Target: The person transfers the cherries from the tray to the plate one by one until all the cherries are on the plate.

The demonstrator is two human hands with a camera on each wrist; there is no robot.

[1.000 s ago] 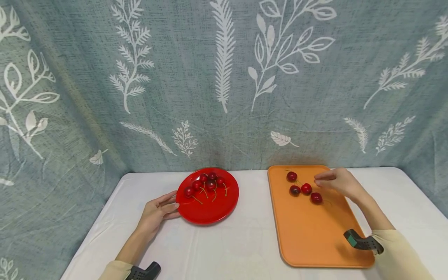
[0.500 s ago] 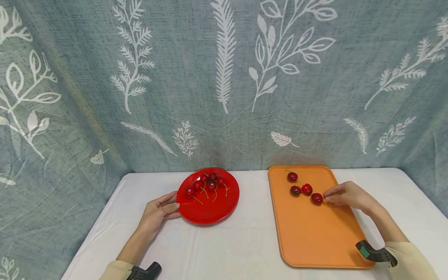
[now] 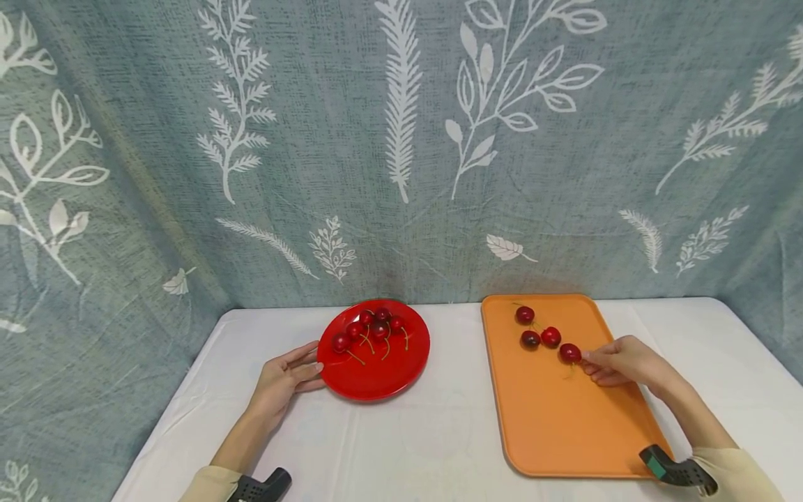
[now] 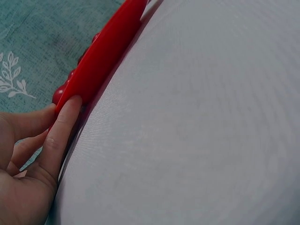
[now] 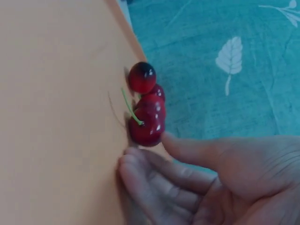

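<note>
My left hand [image 3: 282, 376] grips the left rim of a round red plate [image 3: 373, 376], thumb and fingers on either side of the edge. Several stemmed cherries [image 3: 380, 329] lie at the back of this plate. On an orange tray [image 3: 546, 418], my right hand [image 3: 630, 362] holds the near right side of a dark red cherry [image 3: 569, 353] at the fingertips. In the right wrist view, the thumb touches this cherry [image 5: 147, 129] and a curled finger sits just beneath it. Three more cherries [image 3: 551, 337] lie close behind and left of it.
A white cloth [image 3: 452, 390] covers the table, with a strip of it between plate and tray. Behind stands a blue-green curtain [image 3: 351, 174] with white leaf prints. Each wrist wears a black strap device [image 3: 680, 474].
My right hand has come down and forward from above the tray to the front cherry. That cherry's stem has swung from pointing right to pointing toward me. The left hand has stayed put.
</note>
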